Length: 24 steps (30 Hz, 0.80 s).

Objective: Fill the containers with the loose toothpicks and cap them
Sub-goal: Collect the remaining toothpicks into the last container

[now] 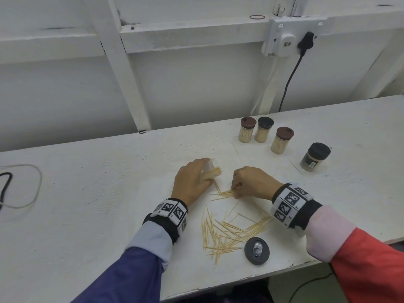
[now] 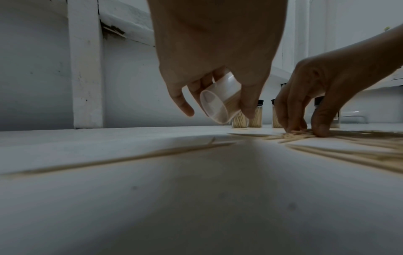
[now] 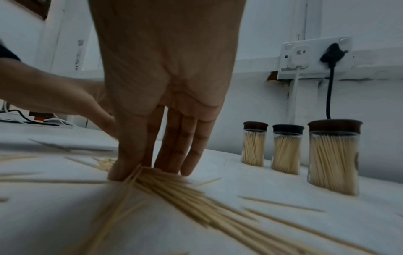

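Note:
My left hand (image 1: pixel 192 181) grips a clear container (image 1: pixel 211 170), tilted with its mouth toward the right and partly filled with toothpicks. The left wrist view shows the container's round base (image 2: pixel 214 109) lifted off the table. Just to its right, my right hand (image 1: pixel 251 182) reaches down onto the table. Its thumb and fingers pinch a small bundle of toothpicks (image 3: pixel 165 182) that still lies on the surface. A larger scatter of loose toothpicks (image 1: pixel 227 235) lies nearer to me. A dark round cap (image 1: pixel 256 250) lies beside that scatter.
Three capped containers full of toothpicks (image 1: pixel 247 132) (image 1: pixel 263 130) (image 1: pixel 282 139) stand at the back right, with a black-capped labelled jar (image 1: pixel 314 157) beside them. Single stray toothpicks (image 1: pixel 296 167) lie near these. A cable (image 1: pixel 5 186) loops at the far left. The table's front edge (image 1: pixel 240 278) is close.

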Each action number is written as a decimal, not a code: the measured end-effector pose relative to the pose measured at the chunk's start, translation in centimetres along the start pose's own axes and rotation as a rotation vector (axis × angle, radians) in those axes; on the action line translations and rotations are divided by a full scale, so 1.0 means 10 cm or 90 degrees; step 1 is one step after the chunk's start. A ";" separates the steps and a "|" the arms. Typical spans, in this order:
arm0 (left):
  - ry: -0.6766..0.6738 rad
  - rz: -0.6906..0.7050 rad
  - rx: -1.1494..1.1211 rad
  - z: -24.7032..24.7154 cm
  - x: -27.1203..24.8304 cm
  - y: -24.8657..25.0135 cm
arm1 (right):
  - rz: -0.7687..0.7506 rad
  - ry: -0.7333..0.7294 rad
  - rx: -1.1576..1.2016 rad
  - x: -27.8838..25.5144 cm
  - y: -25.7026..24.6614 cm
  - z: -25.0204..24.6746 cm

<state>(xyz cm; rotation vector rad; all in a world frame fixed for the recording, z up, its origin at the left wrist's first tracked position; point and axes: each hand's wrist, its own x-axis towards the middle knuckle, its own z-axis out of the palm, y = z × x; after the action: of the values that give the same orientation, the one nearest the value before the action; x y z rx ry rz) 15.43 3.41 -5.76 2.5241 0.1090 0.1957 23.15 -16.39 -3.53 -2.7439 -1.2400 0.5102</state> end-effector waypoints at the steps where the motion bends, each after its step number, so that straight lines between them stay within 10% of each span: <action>1: -0.003 0.000 0.001 0.00 0.00 0.00 | -0.005 -0.001 -0.010 0.01 -0.01 -0.01; 15: -0.008 -0.002 0.002 0.01 0.00 -0.02 | -0.016 0.017 -0.096 -0.02 -0.09 0.03; 24: 0.044 -0.037 -0.002 -0.02 0.00 -0.02 | -0.002 0.092 0.095 -0.11 0.04 -0.08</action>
<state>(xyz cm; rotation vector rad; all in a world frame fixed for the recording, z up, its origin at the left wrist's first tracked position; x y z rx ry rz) 15.45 3.65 -5.74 2.5074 0.2084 0.2602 23.06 -17.42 -2.56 -2.6021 -1.1248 0.3798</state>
